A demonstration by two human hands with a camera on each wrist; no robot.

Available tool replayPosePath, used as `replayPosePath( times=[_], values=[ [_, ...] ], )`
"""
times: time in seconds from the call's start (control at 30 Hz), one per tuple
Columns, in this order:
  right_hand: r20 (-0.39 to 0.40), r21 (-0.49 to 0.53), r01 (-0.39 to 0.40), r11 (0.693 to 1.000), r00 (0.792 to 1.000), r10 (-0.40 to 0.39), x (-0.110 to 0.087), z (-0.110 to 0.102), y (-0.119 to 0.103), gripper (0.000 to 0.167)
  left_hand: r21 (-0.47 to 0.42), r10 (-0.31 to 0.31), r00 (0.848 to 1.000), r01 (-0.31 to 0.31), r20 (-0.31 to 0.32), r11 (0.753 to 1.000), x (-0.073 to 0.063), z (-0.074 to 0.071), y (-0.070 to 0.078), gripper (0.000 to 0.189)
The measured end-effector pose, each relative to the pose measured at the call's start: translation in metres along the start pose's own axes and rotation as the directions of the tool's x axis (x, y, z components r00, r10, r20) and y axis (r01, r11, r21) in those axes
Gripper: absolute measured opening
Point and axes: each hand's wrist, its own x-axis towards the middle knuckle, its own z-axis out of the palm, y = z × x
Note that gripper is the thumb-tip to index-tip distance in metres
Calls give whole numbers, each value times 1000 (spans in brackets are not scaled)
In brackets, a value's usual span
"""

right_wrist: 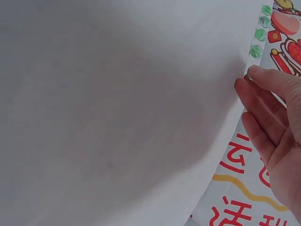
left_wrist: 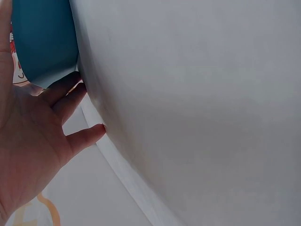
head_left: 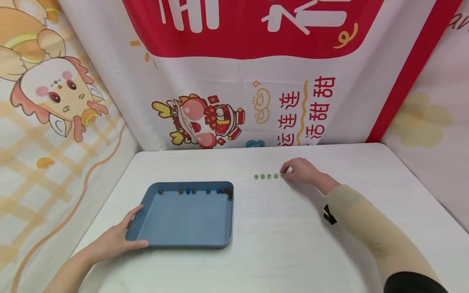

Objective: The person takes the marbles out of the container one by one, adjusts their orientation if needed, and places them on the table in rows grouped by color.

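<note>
the white table (head_left: pixel 278 244) carries a blue tray (head_left: pixel 187 221) and, to its right, a row of green marbles (head_left: pixel 269 176).

A shallow, blue-grey rectangular tray (head_left: pixel 187 221) lies flat on the tabletop (head_left: pixel 278 236), with blue, brown and dark marbles (head_left: pixel 188 191) strung along its far wall and bunched at the far right corner. To its right, four glassy green marbles (head_left: pixel 269 176) form a spaced row; a fifth green marble (head_left: pixel 283 175), pinched and partly hidden, is at the row's right end
</note>
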Motion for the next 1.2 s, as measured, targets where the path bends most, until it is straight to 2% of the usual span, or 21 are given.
replayPosePath(
  times=[0.43, 0.67, 0.87, 1.03, 1.2],
  values=[
    [2, -87, 25, 996, 1000, -24, 4, 1, -7, 13, 11, 2, 1000, -2, -8, 1000, 0, -1, -1, 113],
    [2, -68, 23, 997, 1000, -23, 2, 0, -8, 16, 4, -1, 1000, 1, 2, 1000, 0, -1, -1, 113],
    [-16, -18, -15, 1000, 1000, 14, -8, -8, -12, 24, 1, -5, 1000, 5, 14, 1000, 0, 0, -1, 114],
    [-12, 28, 33, 999, 999, -32, -14, -15, -29, 26, 7, 6, 1000, -6, 8, 1000, 0, 0, -2, 115],
    [44, 65, 97, 993, 994, -100, -14, -17, -60, 26, -1, 4, 1000, -4, 3, 1000, 0, 1, -3, 115]
  ],
)
